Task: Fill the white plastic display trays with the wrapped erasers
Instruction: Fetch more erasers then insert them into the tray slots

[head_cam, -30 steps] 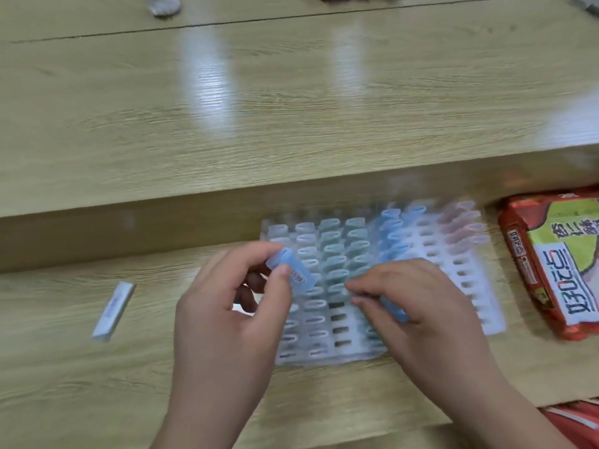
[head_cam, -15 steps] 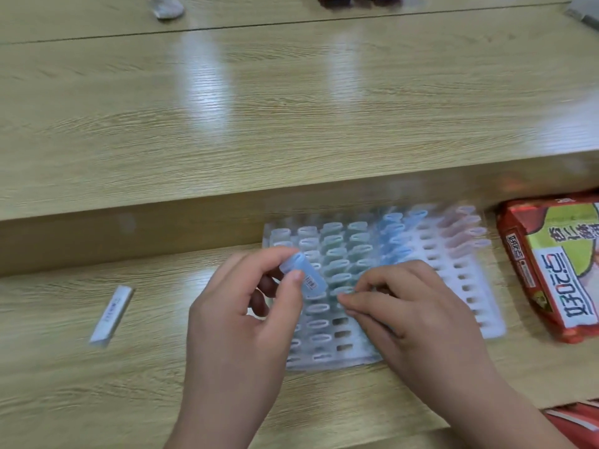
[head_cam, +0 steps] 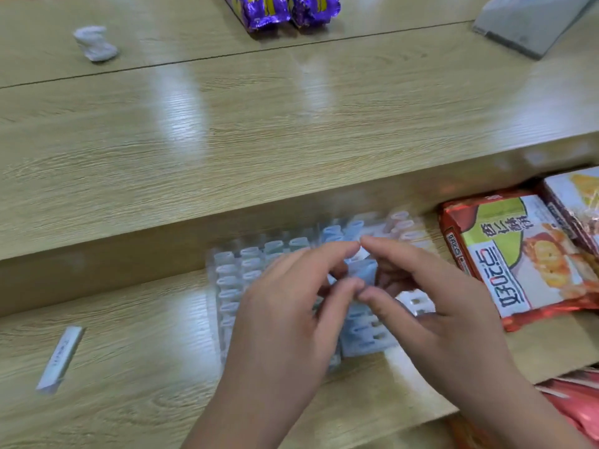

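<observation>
The left hand point(head_cam: 285, 319) now sits further right, over the middle of the tray point(head_cam: 227, 286), with its eraser point(head_cam: 364, 270). The right hand point(head_cam: 437, 309) is up off the tray, its fingers point(head_cam: 389, 254) joining the pinch.

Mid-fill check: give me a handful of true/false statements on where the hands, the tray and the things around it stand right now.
1. The left hand and right hand meet over the tray, fingertips pinching a blue eraser. True.
2. Every slot of the tray is filled. False: empty slots show in its near right part.
3. A loose white stick lies on the lower shelf, left of the tray and apart from it. True.
4. The red snack packet lies left of the tray. False: it lies to the right.
5. The purple packets sit beside the tray. False: they are on the upper tabletop, at the far edge.
</observation>
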`<state>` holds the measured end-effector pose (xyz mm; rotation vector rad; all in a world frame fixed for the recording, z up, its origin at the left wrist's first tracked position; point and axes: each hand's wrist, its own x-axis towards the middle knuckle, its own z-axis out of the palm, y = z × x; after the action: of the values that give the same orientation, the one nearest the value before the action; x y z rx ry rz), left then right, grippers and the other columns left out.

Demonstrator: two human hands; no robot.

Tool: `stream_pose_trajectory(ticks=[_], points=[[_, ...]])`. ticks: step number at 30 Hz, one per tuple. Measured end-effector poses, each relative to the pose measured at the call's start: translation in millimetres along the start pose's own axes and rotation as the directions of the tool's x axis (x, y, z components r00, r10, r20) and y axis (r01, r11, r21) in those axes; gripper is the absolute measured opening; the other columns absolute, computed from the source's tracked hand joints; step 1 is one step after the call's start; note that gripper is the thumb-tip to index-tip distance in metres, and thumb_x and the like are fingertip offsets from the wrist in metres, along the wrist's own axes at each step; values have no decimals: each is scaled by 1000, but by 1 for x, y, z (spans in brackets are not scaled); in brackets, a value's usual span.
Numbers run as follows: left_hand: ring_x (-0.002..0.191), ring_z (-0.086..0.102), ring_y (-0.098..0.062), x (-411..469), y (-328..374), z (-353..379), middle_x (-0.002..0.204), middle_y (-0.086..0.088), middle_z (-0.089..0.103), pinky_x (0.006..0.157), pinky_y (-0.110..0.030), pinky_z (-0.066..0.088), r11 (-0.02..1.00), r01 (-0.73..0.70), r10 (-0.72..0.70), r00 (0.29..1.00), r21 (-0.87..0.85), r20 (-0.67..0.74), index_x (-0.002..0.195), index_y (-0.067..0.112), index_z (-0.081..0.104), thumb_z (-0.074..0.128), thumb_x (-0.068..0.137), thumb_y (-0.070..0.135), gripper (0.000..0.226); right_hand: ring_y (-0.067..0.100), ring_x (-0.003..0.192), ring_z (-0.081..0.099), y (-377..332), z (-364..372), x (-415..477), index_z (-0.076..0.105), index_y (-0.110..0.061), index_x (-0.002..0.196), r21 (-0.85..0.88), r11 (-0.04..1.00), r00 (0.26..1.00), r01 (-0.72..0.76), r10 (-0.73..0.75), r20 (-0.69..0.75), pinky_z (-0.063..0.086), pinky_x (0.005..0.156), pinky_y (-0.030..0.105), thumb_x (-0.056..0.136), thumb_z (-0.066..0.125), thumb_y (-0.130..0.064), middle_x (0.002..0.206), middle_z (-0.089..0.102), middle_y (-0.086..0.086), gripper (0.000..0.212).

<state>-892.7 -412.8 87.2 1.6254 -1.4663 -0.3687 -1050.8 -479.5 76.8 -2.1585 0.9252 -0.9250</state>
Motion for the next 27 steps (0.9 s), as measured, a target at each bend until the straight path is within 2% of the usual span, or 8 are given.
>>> stream_pose_trajectory(ticks=[3,4,6,10,13,18,21,27], points=[[87,64,2,4,3,14,98,22,66,72,-11,47,991,50,-49,999,-121,5,121,33,62,63,94,30,27,1,87,62,18,-12,3,59,-36,125,-72,997,999,31,-33,-36,49,74,11,91,64,-29,107,60,-23,36],[91,65,0,4,1,17,101,22,67,74,-15,49,992,68,-67,998,-106,13,122,33,61,58,96,33,26,2,87,63,27,-14,5,60,-35,122,-98,995,998,13,-18,-59,50,73,12,90,65,-28,107,61,-22,33],[100,62,-4,1,-7,22,107,19,67,82,-26,51,994,33,-38,998,107,42,118,28,66,50,99,36,26,2,88,64,43,-16,10,64,-32,115,-117,992,995,-41,31,-91,52,73,16,89,67,-24,104,65,-19,27],[116,57,-28,-10,-22,35,122,2,67,89,-49,51,886,-75,-7,984,458,175,111,21,73,49,94,36,33,4,83,60,65,-9,30,67,-30,106,-263,962,996,-70,54,-67,51,70,26,89,65,-29,95,64,-20,18],[122,55,-33,-14,-25,41,129,0,65,92,-52,52,857,-76,-40,976,510,213,116,22,72,47,91,40,39,7,93,57,73,-4,42,71,-25,105,-309,951,999,-36,33,-15,48,80,27,90,67,-30,95,60,-16,17],[124,56,-30,-16,-24,40,127,2,66,94,-50,52,844,-53,-76,973,534,217,116,26,71,48,92,41,37,15,88,58,78,1,48,74,-20,98,-318,948,1000,-2,5,8,49,82,48,84,69,-28,91,62,-8,17],[123,57,-30,-16,-25,40,126,2,67,93,-51,53,839,-56,-75,973,541,217,117,26,72,55,90,40,35,17,88,59,82,2,50,74,-18,99,-365,930,999,39,-37,13,47,81,47,88,71,-25,90,65,-4,13],[124,57,-29,-16,-25,42,138,1,60,94,-49,52,830,-68,-64,974,554,216,119,25,71,45,91,41,41,15,89,56,89,4,47,76,-16,99,-385,919,995,86,-95,-5,44,80,38,88,63,-31,90,66,-3,22]])
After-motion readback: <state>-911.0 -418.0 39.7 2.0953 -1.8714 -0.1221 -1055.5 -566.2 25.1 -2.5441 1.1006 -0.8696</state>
